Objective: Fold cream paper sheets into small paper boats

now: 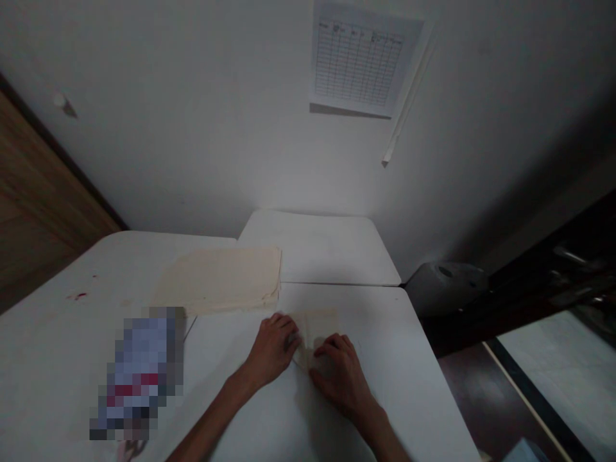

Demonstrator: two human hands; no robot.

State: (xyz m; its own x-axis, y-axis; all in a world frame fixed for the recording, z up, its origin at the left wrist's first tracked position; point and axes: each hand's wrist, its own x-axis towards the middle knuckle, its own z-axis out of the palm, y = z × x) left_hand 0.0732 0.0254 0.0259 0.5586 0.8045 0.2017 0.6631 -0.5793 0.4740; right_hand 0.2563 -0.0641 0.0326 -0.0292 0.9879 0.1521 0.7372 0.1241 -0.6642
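On the white, smooth-topped table (389, 359), a small, thin, cream sheet (323, 319) lies between our left hand (273, 350) and right hand (341, 374), touching both; fingers are curled, whether gripping we cannot tell.

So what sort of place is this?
Perhaps an indoor workroom, though it could be a room in a home: white tables beside a pale wall, a stack of pale sheets lying there, and a printed grid up on the wall.
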